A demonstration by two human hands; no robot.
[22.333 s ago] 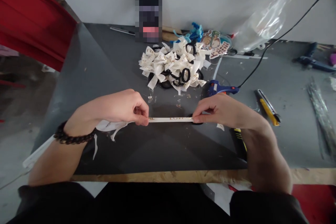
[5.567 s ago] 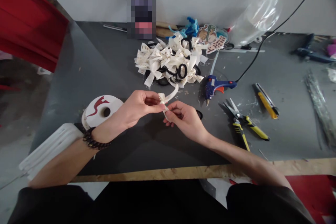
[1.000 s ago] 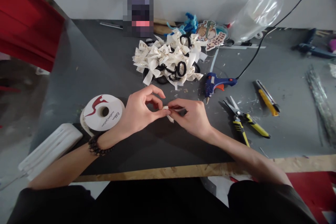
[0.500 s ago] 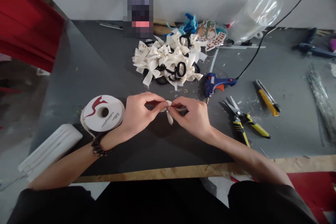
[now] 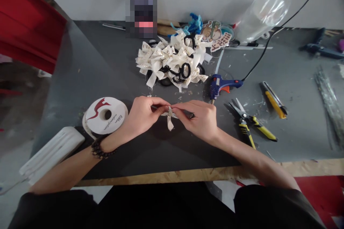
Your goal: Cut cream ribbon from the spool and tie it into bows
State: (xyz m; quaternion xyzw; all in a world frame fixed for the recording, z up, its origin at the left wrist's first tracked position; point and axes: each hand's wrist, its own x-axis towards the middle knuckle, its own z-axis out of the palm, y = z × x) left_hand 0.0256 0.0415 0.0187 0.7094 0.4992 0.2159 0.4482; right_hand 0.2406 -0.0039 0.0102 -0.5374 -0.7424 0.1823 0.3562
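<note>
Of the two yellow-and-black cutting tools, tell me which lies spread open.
The snips, nearer the right hand: their two handles splay apart, while the cutter knife is one straight body.

Ribbon partly hidden by fingers, bag cropped

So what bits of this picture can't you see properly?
In the head view:
Where the white ribbon is pinched: hidden by the left hand and right hand.
Underside of the bow pile: covered by its own top layer.
Plastic bag: top cut off by the upper edge.
Tall dark thing: blurred into squares.
</note>
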